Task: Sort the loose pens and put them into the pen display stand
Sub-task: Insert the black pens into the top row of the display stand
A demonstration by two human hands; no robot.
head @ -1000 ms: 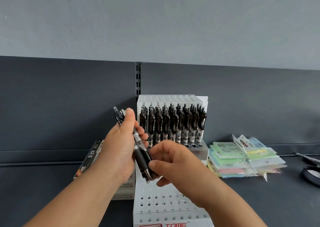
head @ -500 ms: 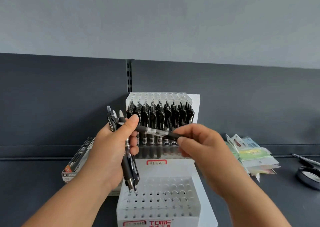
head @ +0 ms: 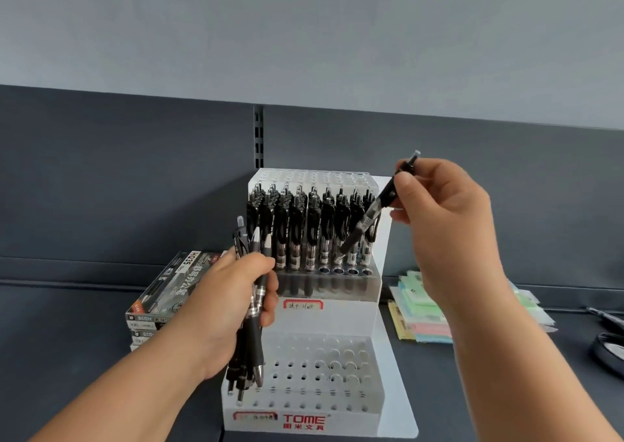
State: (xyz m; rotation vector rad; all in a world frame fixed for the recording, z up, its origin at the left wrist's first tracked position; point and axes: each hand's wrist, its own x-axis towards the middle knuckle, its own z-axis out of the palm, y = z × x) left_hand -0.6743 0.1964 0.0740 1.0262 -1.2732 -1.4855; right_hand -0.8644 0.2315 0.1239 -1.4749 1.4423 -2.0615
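A white tiered pen display stand [head: 324,320] stands on the dark shelf, its upper tier packed with upright black pens [head: 297,232], its lower tier [head: 317,374] showing bare holes. My left hand [head: 223,310] grips a bundle of several black pens [head: 251,310], tips down, in front of the stand's left side. My right hand [head: 439,225] holds a single black pen [head: 371,211] at its top end. That pen slants down-left, its tip just above the open front holes at the upper tier's right.
A stack of pen boxes [head: 169,296] lies left of the stand. Pastel packets [head: 422,313] are piled to its right. At the far right edge sit a dark round object [head: 609,352] and a thin metal tool [head: 604,316]. The grey back panel rises behind.
My right hand drew one pen out of the left hand's bundle, lifted it up and to the right, and tilted its tip down toward the upper tier. The left hand kept its bundle.
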